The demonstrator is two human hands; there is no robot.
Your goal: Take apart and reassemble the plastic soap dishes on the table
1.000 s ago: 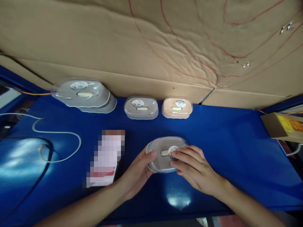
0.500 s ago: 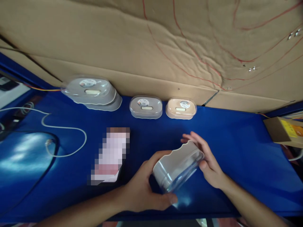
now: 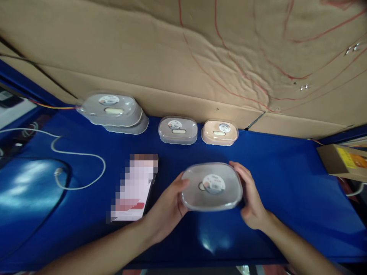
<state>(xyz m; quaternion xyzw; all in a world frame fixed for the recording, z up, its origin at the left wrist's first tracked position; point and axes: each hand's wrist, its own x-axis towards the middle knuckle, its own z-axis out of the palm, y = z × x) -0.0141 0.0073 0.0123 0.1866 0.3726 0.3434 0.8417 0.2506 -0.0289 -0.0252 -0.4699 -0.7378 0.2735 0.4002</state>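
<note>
Above the table's front half I hold a grey oval plastic box [image 3: 195, 194] with a clear cover and a round white label facing me. My left hand [image 3: 169, 208] grips its left end, thumb lying on the cover and the other fingers hidden underneath. At the right end, my right hand [image 3: 254, 200] curls around the side, with fingertips at the far corner and thumb near the front corner. A similar small grey box [image 3: 177, 135] and a peach one [image 3: 220, 135] stand behind, against the cardboard.
Larger grey boxes [image 3: 126, 118] are stacked at the back left. A phone [image 3: 134, 191], its screen partly blurred, lies left of my hands on the blue table [image 3: 286, 183]. A white cable [image 3: 86, 154] loops at the left. A cardboard carton [image 3: 332, 160] sits at the right edge.
The grey box has been turned over from its side, so its labelled cover now faces up toward me. My left thumb has moved from the front side onto the cover.
</note>
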